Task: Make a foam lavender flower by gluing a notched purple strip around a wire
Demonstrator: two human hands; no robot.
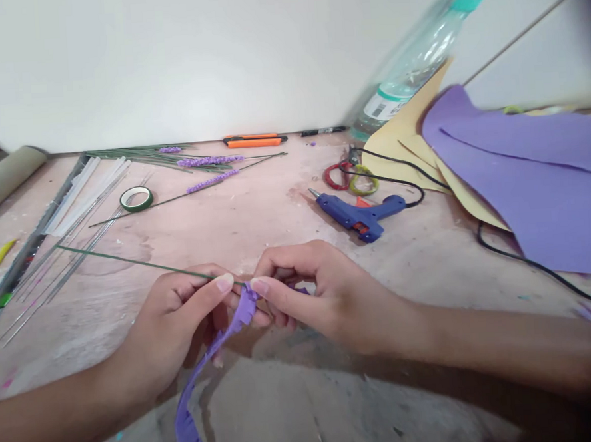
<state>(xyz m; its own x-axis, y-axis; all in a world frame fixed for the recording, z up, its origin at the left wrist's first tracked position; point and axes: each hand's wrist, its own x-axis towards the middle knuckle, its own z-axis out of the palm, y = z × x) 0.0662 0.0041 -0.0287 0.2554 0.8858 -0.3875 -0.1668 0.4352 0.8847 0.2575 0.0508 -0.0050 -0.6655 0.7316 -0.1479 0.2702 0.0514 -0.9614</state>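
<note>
A pale wooden table [275,215] fills the view, backed by a white wall. At its right side, large purple foam sheets [538,186] are spread over beige sheets [405,141], and a clear bottle [416,60] with a teal cap is seen behind them, blurred. A cardboard roll [2,179] is laid at the far left edge.

Near the front edge, the left hand [176,315] and the right hand [320,293] are brought together, thumbs almost touching. The left hand is closed on a green wire [128,261], which is pinched between thumb and fingers and runs out to the left, low over the table. The right hand is closed too: the upper end of a purple fringed strip [196,400] is pinched in its fingertips, right at the wire's near end. The rest of the strip is hung down between the wrists to the bottom of the view.

Beyond the hands, a blue glue gun [362,213] is laid on its side, with its black cord [528,260] trailed to the right. Scissors [347,178] with red and yellow-green handles are placed just behind it. Finished purple flower stems [206,162] are gathered at the back, and bare wires [67,255] are laid at the left. A green tape roll [136,199] is set flat beside those wires, and an orange cutter [254,141] is set against the wall.
</note>
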